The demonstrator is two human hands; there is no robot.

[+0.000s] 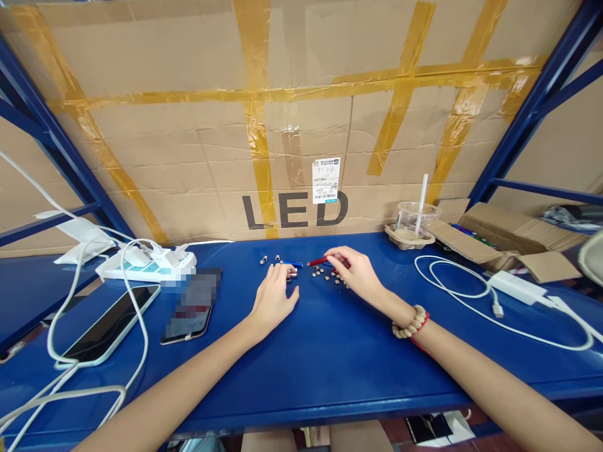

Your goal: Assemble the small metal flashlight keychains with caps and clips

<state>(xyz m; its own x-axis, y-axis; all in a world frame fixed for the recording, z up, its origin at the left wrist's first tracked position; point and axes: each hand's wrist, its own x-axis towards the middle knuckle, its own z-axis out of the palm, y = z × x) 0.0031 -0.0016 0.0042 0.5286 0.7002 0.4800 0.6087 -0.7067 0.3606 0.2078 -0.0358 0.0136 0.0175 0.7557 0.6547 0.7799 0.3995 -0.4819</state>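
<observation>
My right hand [354,271] pinches a slim red metallic tube [317,261], which points left just above the blue tabletop. Below that hand lie several small round metallic pieces [326,277], some partly hidden by its fingers. My left hand [273,296] rests palm down on the table, thumb apart from the bent fingers. Its fingertips are beside a blue tube [291,264] and a short shiny piece [293,274]; whether they touch these is unclear. Two small silver pieces, one a silver cap [264,259], sit farther left.
On the left are a white power strip [151,267], a phone [110,326], a second dark phone [188,320] and loose white cables. To the right stand a plastic cup [417,220] with a straw, an open carton [499,238] and a white charger [517,287]. A large cardboard box [188,157] closes the back.
</observation>
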